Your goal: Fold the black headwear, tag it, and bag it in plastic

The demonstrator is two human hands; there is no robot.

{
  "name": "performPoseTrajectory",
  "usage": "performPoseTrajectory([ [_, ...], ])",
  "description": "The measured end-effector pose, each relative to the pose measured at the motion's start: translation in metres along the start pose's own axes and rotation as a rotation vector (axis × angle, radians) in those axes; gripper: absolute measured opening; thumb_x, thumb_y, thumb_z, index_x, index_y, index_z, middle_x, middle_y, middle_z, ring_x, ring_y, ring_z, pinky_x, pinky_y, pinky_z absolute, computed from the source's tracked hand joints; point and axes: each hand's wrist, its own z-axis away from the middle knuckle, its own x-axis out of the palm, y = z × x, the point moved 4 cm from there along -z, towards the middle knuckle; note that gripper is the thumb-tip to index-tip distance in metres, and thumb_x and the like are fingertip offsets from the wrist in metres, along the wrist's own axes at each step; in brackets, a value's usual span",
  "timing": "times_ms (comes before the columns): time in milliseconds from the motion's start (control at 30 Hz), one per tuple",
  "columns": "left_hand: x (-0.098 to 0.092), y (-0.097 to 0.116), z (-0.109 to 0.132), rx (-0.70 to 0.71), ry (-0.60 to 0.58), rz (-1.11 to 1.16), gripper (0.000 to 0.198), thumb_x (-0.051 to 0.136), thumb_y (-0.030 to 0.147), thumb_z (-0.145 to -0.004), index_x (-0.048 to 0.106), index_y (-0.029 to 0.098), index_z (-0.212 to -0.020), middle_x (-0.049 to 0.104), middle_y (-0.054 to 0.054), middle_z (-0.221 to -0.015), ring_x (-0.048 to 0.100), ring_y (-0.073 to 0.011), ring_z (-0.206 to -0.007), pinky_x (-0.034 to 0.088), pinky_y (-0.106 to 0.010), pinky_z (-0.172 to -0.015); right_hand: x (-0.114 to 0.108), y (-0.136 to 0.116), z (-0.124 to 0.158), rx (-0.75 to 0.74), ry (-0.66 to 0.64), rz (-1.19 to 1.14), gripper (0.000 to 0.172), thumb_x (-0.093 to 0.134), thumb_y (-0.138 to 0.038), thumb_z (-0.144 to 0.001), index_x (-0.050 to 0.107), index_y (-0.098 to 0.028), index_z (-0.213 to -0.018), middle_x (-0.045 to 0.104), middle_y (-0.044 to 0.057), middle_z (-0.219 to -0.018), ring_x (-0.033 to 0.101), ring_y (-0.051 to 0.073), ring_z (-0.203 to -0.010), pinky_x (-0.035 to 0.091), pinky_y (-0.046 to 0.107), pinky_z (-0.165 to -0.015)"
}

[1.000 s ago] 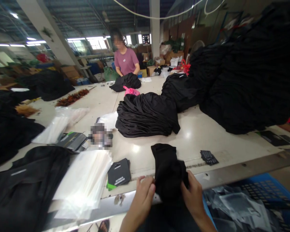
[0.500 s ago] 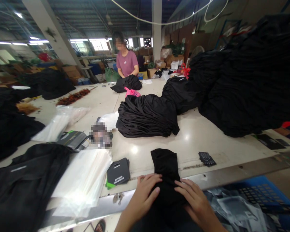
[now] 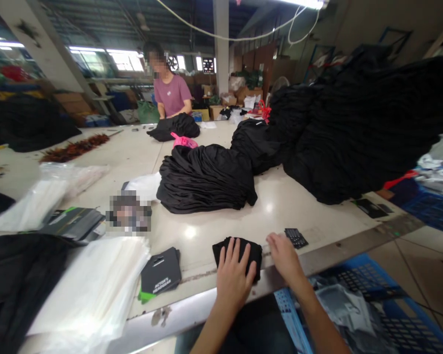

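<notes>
My left hand (image 3: 234,275) lies spread and flat on a folded piece of black fabric (image 3: 256,250) at the table's near edge. Just to its right, my right hand (image 3: 283,258) is off the fabric, fingers loosely bent, with nothing visible in it. Close beside those fingers is a small dark sheet with rows of white marks (image 3: 296,238). A stack of black cards (image 3: 162,270) printed "ACTOR'S HEADGEAR", with a green corner, sits left of the fabric. Clear plastic bags (image 3: 92,290) are piled farther left.
A stack of black garments (image 3: 206,179) lies ahead, and a taller black heap (image 3: 354,132) rises at the right. Below the table edge stands a blue crate (image 3: 409,314) with packaged items. Across the table, a person (image 3: 173,96) handles black fabric.
The black fabric has gone from a long strip hanging over the edge to a compact fold on the table. My right hand has left it and moved up toward the marked sheet. The view has shifted right.
</notes>
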Motion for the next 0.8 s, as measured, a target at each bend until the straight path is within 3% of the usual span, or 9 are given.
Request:
performPoseTrajectory([
  [100, -0.002, -0.009, -0.009, 0.064, -0.157, 0.044, 0.038, 0.050, 0.026, -0.100, 0.068, 0.027, -0.133, 0.052, -0.007, -0.156, 0.036, -0.0330, -0.153, 0.021, -0.068, -0.126, -0.035, 0.056, -0.026, -0.007, 0.064, 0.072, 0.035, 0.050, -0.030, -0.093, 0.071, -0.018, -0.119, 0.065, 0.018, -0.118, 0.057, 0.031, -0.108, 0.041, 0.045, -0.096],
  [167, -0.017, -0.018, -0.008, 0.130, -0.241, 0.075, 0.041, 0.045, 0.023, -0.102, 0.065, 0.030, -0.136, 0.046, -0.004, -0.161, 0.030, -0.0318, -0.156, 0.015, -0.072, -0.126, -0.046, 0.085, -0.040, -0.032, 0.024, 0.074, 0.032, 0.059, -0.030, -0.086, 0.074, -0.017, -0.111, 0.067, 0.016, -0.112, 0.058, 0.030, -0.106, 0.040, 0.045, -0.097],
  [233, -0.039, -0.035, 0.002, 0.166, -0.261, 0.081, 0.046, 0.040, 0.026, -0.106, 0.052, 0.033, -0.150, 0.034, -0.004, -0.167, 0.025, -0.0296, -0.158, 0.021, -0.069, -0.125, -0.049, 0.103, -0.049, -0.060, -0.017, 0.061, 0.026, 0.063, -0.034, -0.081, 0.075, -0.017, -0.097, 0.068, 0.012, -0.100, 0.059, 0.028, -0.098, 0.041, 0.042, -0.094],
  [333, -0.073, -0.087, 0.037, 0.066, -0.137, -0.002, 0.053, 0.043, 0.037, -0.107, 0.037, 0.029, -0.160, 0.027, -0.010, -0.170, 0.024, -0.0303, -0.158, 0.033, -0.063, -0.123, -0.048, 0.113, -0.051, -0.074, -0.022, 0.041, 0.030, 0.062, -0.048, -0.079, 0.070, -0.019, -0.081, 0.067, 0.010, -0.089, 0.059, 0.028, -0.090, 0.042, 0.041, -0.087],
  [433, -0.097, -0.150, 0.089, -0.025, 0.009, -0.145, 0.053, 0.052, 0.034, -0.102, 0.047, 0.021, -0.153, 0.033, -0.018, -0.166, 0.032, -0.0368, -0.155, 0.044, -0.061, -0.115, -0.052, 0.117, -0.047, -0.050, -0.027, 0.008, 0.041, 0.059, -0.062, -0.079, 0.063, -0.022, -0.073, 0.066, 0.009, -0.081, 0.060, 0.027, -0.079, 0.044, 0.040, -0.077],
  [533, -0.108, -0.188, 0.129, 0.039, 0.063, -0.281, 0.040, 0.049, 0.019, -0.099, 0.062, 0.014, -0.136, 0.055, -0.021, -0.149, 0.056, -0.0350, -0.138, 0.058, -0.051, -0.103, -0.060, 0.119, -0.040, 0.059, -0.010, -0.038, 0.053, 0.060, -0.075, -0.073, 0.067, -0.023, -0.079, 0.066, 0.006, -0.072, 0.059, 0.024, -0.065, 0.043, 0.038, -0.065],
  [667, -0.119, -0.186, 0.146, 0.124, 0.029, -0.382, 0.043, 0.048, 0.007, -0.094, 0.063, 0.016, -0.133, 0.066, -0.015, -0.138, 0.066, -0.0292, -0.128, 0.063, -0.041, -0.096, -0.075, 0.102, -0.027, 0.166, 0.066, -0.190, 0.069, 0.063, -0.082, -0.064, 0.075, -0.024, -0.100, 0.072, 0.006, -0.082, 0.064, 0.027, -0.071, 0.048, 0.039, -0.065],
  [800, -0.142, -0.167, 0.144, 0.152, 0.199, -0.370, 0.033, 0.051, 0.005, -0.095, 0.062, 0.014, -0.126, 0.072, -0.014, -0.127, 0.071, -0.0256, -0.119, 0.063, -0.037, -0.095, -0.083, 0.066, -0.012, 0.298, 0.053, -0.373, 0.064, 0.072, -0.075, -0.062, 0.074, -0.021, -0.095, 0.074, 0.008, -0.088, 0.069, 0.029, -0.076, 0.052, 0.039, -0.067],
])
